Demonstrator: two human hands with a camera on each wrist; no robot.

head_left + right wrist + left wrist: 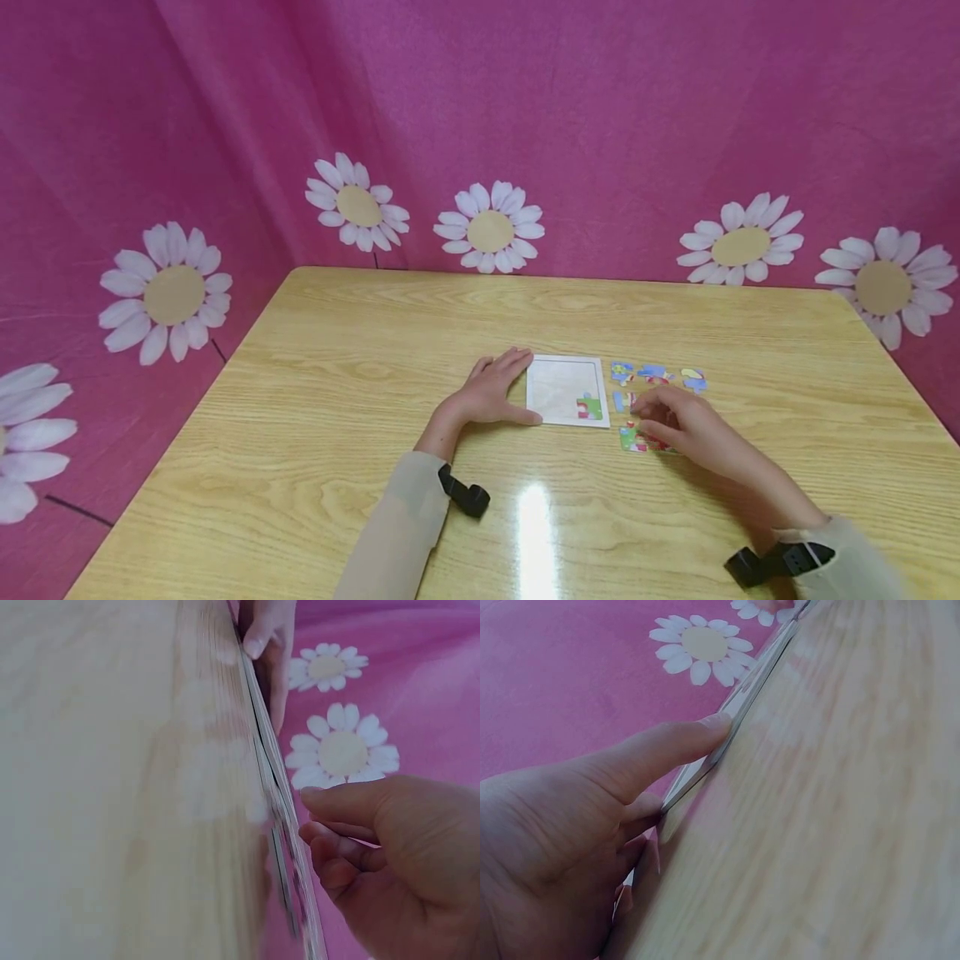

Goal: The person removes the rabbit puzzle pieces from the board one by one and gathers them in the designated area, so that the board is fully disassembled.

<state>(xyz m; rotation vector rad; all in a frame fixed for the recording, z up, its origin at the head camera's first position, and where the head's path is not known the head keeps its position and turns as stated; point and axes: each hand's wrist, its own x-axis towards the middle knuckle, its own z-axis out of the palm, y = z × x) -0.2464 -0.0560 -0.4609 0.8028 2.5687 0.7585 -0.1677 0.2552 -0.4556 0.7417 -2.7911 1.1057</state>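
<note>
A square white puzzle tray [566, 360] lies on the table with one green-and-red jigsaw piece [592, 407] at its near right corner. My left hand [491, 393] rests at the tray's left side, fingers spread towards the far corner and thumb on the near one. In the left wrist view the thumb [667, 746] lies along the tray's edge. Over the loose jigsaw pieces [633, 439] hovers my right hand [693, 425], its fingers loosely bent. Between its thumb and fingers [341, 847] no piece shows. The hand hides part of the pieces below.
Blue jigsaw pieces [652, 372] lie in a row right of the tray, with a yellow-and-blue piece [693, 380] at the far right. The wooden table [337, 367] meets a pink curtain [600, 125] with white flowers at its back. Black straps [467, 495] circle both wrists.
</note>
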